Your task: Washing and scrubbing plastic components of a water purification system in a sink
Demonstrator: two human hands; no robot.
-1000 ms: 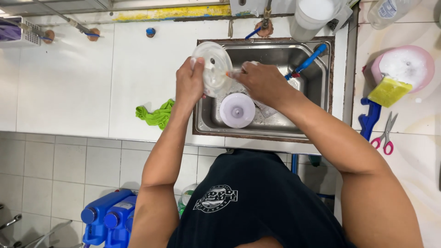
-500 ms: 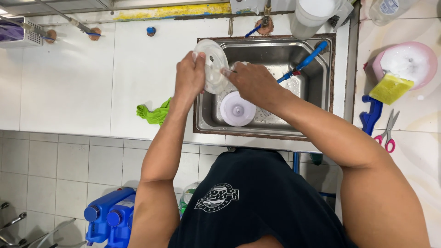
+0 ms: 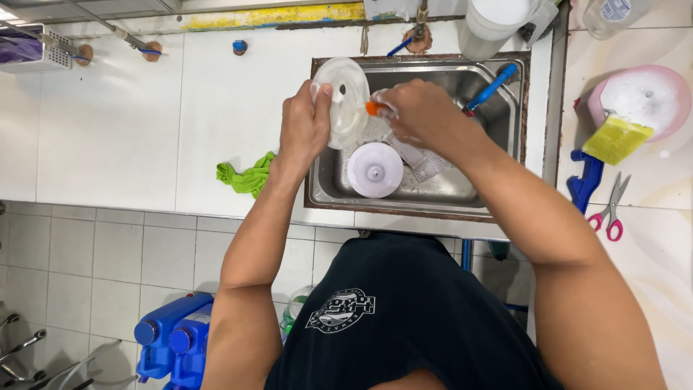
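Note:
My left hand [image 3: 303, 126] grips a round clear plastic lid [image 3: 346, 97] by its edge, held upright over the left side of the steel sink [image 3: 505, 173]. Soapy, my right hand [image 3: 422, 112] is closed on a small brush with an orange tip [image 3: 372, 108] that touches the lid's face. Below them, a white round lid [image 3: 375, 170] lies in the sink on a flat clear piece [image 3: 426, 162].
A green rag [image 3: 249, 175] lies on the white counter left of the sink. To the right are a pink bowl of suds [image 3: 642, 94], a yellow sponge [image 3: 616, 139], pink-handled scissors [image 3: 610, 209] and a blue tool [image 3: 583, 180]. A white jug [image 3: 494, 25] stands behind the sink. Blue canisters [image 3: 173, 347] sit on the floor.
My right hand has shifted slightly up and left along the clear lid with the brush. My left hand keeps the lid in much the same place.

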